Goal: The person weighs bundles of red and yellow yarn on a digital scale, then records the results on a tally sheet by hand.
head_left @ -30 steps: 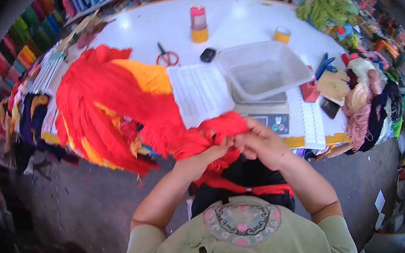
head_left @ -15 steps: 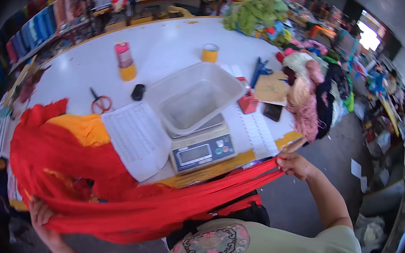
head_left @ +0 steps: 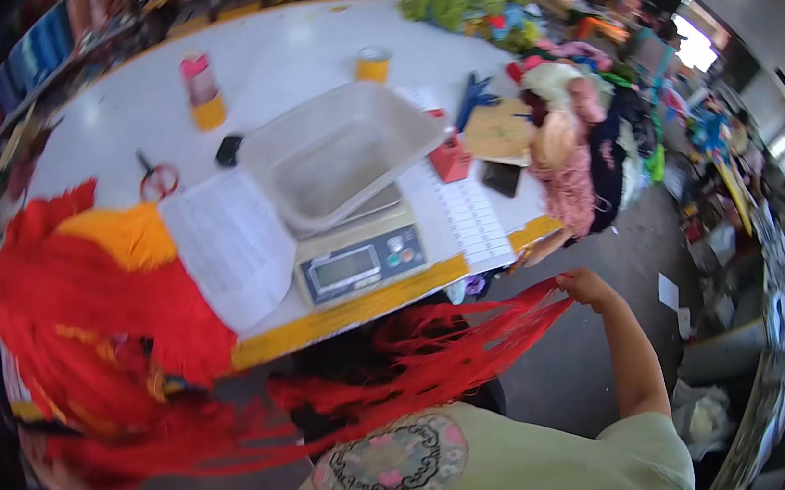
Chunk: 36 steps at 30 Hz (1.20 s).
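Observation:
Red yarn (head_left: 443, 350) hangs loosely in front of my body, its strands spread apart and blurred. At the right, my right hand (head_left: 589, 288) is closed, pinching one gathered end of the yarn. My left hand (head_left: 41, 457), low at the far left, is smeared by motion; the other end of the strands runs to it and seems held there. A big heap of red yarn (head_left: 58, 283) lies on the table's left side, with an orange-yellow bundle (head_left: 125, 237) on it. Beside the heap is a printed paper sheet (head_left: 228, 249).
A digital scale (head_left: 361, 266) carries a translucent plastic tub (head_left: 343, 154). Around it are scissors (head_left: 158, 180), a pink-and-yellow bottle (head_left: 203, 92), a tape roll (head_left: 373, 65), a red box (head_left: 450, 156) and a dark phone (head_left: 501, 177). Coloured yarn piles (head_left: 564, 177) line the right edge.
The red yarn between my hands has gone from a stretched band to loose, separated strands. My left hand has moved left and down; my right hand has shifted slightly right and up. The view has shifted.

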Available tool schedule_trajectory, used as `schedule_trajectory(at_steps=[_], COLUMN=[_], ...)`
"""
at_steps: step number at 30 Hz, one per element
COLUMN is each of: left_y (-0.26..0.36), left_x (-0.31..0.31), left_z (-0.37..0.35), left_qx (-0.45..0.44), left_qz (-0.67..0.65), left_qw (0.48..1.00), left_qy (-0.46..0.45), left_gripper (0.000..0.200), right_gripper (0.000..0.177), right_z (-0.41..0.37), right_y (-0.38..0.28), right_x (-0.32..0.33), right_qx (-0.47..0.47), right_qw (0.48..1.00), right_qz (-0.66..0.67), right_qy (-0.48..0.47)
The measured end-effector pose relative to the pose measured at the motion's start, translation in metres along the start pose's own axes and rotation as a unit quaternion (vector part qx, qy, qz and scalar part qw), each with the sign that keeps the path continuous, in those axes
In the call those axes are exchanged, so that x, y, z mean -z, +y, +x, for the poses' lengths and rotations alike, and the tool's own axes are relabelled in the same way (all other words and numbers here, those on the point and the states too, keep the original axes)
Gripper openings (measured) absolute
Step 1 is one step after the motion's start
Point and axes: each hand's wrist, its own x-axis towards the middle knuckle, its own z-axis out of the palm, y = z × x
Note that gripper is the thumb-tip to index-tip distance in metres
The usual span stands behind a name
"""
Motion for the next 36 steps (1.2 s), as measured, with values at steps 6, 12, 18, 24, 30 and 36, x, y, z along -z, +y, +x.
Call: schedule_trajectory(at_steps=[6,12,18,24,30,36], left_y=[0.251,0.351,0.367,0.356,0.364,0.289], left_x=[-0.144,-0.296,-0.364,-0.373,-0.314,-0.252], left_z=[0.031,-0.008,-0.049,-0.057,-0.095,-0.258], left_qx=[0.342,0.411,0.405,0.306,0.009,0.027], left_qz=[-0.68,-0.58,-0.476,-0.431,-0.352,-0.173], left_qw=[0.637,0.703,0.766,0.841,0.901,0.882], left_qy=[0.125,-0.027,-0.154,-0.111,-0.254,-0.438], left_gripper=[0.022,0.028,0.024,0.018,0.017,0.016], right_gripper=[0.039,0.034,0.028,0.031,0.026,0.013], right_z=[-0.142,-0.208,-0.238,-0.251,-0.237,-0.22], right_y=[-0.165,-0.342,-0.509,-0.595,-0.616,-0.645], right_x=[0.043,0.082,0.126,0.138,0.129,0.132], right_qx=[0.318,0.614,0.761,0.799,0.705,0.794], right_qw=[0.9,0.621,0.546,0.509,0.569,0.425], right_qz=[0.262,0.467,0.333,0.31,0.386,0.41], right_qy=[-0.141,-0.14,-0.106,0.076,0.176,0.142])
